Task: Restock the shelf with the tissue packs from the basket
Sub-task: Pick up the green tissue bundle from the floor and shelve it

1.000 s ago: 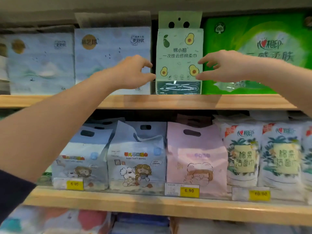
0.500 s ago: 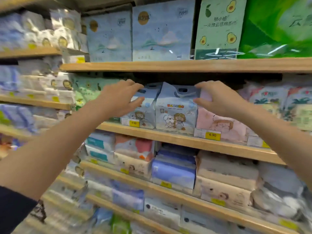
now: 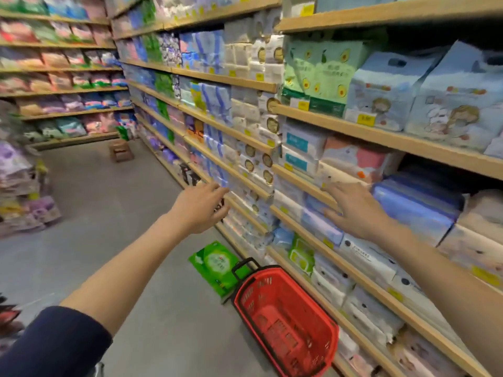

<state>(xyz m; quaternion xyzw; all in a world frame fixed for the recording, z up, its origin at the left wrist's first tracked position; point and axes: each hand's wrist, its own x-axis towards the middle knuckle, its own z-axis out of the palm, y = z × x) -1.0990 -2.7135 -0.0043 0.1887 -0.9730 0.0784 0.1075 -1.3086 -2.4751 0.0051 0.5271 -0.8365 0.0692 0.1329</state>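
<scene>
A red basket stands on the floor against the foot of the shelf unit; I see no packs inside it. Just beyond it a green tissue pack lies on the floor. The shelves on the right are filled with tissue packs, among them avocado-print packs. My left hand hangs in the air above the floor, fingers relaxed and empty. Over the lower shelves my right hand is held out with its fingers spread, gripping nothing.
The aisle floor stretches to the left and back. A small wooden stool stands at the far end. Stacked goods line the left edge, and more stocked shelves run across the back.
Both hands let go of the avocado-print pack on the upper shelf and came down, empty. My view swung left and down, bringing the basket and the floor into sight.
</scene>
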